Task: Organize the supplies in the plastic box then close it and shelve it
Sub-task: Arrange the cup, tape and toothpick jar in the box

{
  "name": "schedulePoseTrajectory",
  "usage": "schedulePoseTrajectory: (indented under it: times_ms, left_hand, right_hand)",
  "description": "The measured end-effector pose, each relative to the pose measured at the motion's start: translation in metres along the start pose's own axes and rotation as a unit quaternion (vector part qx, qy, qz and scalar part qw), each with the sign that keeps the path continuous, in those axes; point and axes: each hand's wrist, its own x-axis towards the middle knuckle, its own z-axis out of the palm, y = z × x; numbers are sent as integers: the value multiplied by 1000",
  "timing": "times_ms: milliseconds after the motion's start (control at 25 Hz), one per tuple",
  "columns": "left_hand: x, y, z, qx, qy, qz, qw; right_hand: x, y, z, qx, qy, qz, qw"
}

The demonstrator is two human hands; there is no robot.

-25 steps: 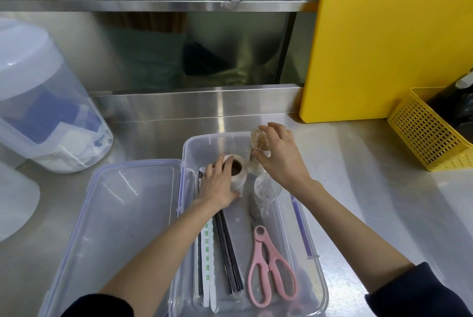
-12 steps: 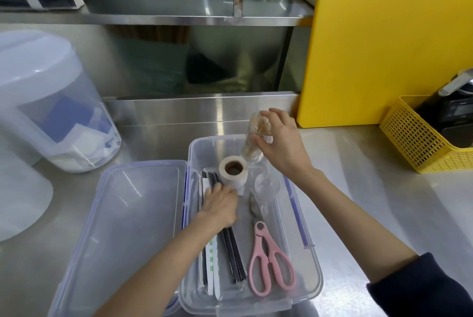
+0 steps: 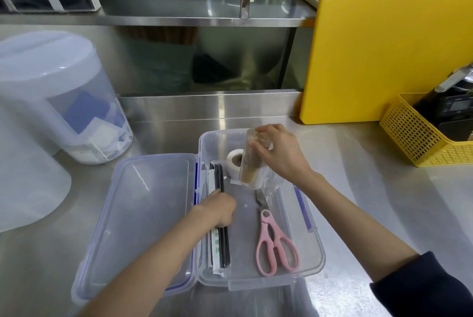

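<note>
The right hand now holds the tall clear plastic cup lifted above the far end of the open clear plastic box, fingers curled round its top; a second ago it stood lower. The left hand has left the white tape roll and moved nearer, fingers curled over the black straws; whether it grips them cannot be told. Pink-handled scissors lie right of the straws. Judgement: sorting continues, and the hinged lid lies open left of the box.

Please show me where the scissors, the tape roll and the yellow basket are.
scissors (image 3: 277, 250): head view, on the pink handles.
tape roll (image 3: 234, 166): head view, on its white side.
yellow basket (image 3: 409, 134): head view, on its front wall.
</note>
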Motion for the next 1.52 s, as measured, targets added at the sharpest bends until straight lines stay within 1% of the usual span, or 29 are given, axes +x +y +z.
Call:
schedulePoseTrajectory:
  times_ms: [80,120,240,280,320,400,480,560,720,800,880,1000,1080,1320,1520]
  left_hand:
    - [-4,1,-6,-91,34,-14,995]
    - [-8,2,-11,-139,65,-25,988]
    - [-20,-1,-29,-238,197,-53,950]
    - [-23,-3,-32,-265,228,-46,936]
    - [-25,-4,-34,-301,239,-30,923]
    - [-26,-1,-32,-364,214,2,906]
    - [-25,3,-25,-357,163,2,920]
    - [-23,6,-17,-341,135,-17,930]
    - [-17,9,-12,-327,131,-60,934]
    - [-16,10,-14,-309,122,-80,940]
    - [-18,12,-16,-286,110,-95,947]
    - [-20,13,-12,-251,103,-86,959]
    - [-21,13,-10,-239,89,-74,964]
    - [-28,17,-11,-200,43,-67,977]
    - [-34,18,-10,-195,38,-67,978]
  right_hand:
    - [-6,1,3,-3,-30,8,1000]
    - [-8,2,5,-7,-44,12,999]
    - [-13,6,8,-26,-68,25,997]
    - [-14,7,10,-30,-79,27,996]
    - [-15,7,12,-37,-94,25,995]
    - [-18,7,19,-52,-127,14,990]
    - [-22,6,29,-62,-158,11,985]
    - [-26,6,43,-56,-187,14,981]
    - [-28,6,53,-42,-205,19,978]
    - [-26,6,53,-52,-215,24,975]
    - [-24,9,56,-73,-243,23,967]
    - [-29,13,63,-99,-299,25,949]
    - [-33,15,64,-117,-323,16,939]
    - [-39,16,61,-139,-351,14,926]
    - [-47,15,60,-125,-345,15,930]
